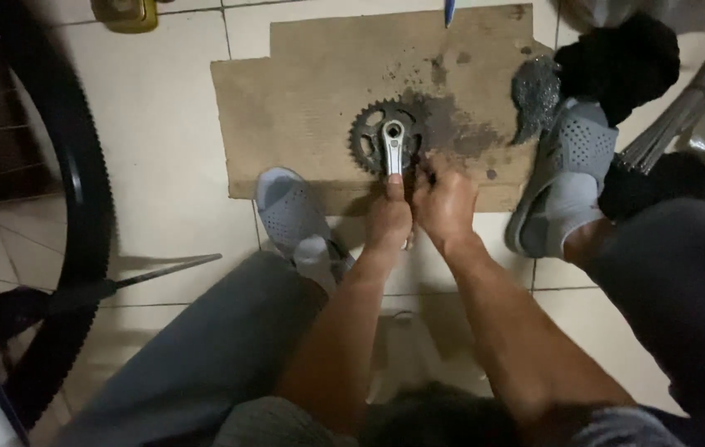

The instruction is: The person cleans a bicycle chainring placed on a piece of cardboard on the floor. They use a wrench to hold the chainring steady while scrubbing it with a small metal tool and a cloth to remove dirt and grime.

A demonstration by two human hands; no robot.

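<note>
Our left hand [389, 217] grips the silver metal crank arm [393, 147], its long axis running straight ahead of our fingers to the dark toothed chainring [366, 141]; right hand [445, 201] fingers pinch closed just beside it, contents unclear.

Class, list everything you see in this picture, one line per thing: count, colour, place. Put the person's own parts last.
Cardboard sheet: one, brown with dark greasy stains, flat on the tiled floor.
Crank arm with chainring: one, silver arm on a dark toothed ring, on the cardboard.
Bicycle wheel: one, black knobbly tyre, left edge.
Yellow object: one, top left, cut off by the frame.
Dark cloth: one, black, top right.
Tiled floor: pale tiles, under everything.
Slippers: two, grey, perforated, one at each side of the cardboard's near edge.
Left hand: grips the crank arm's near end.
Right hand: beside it at the chainring, fingers closed on something small and dark.
</note>
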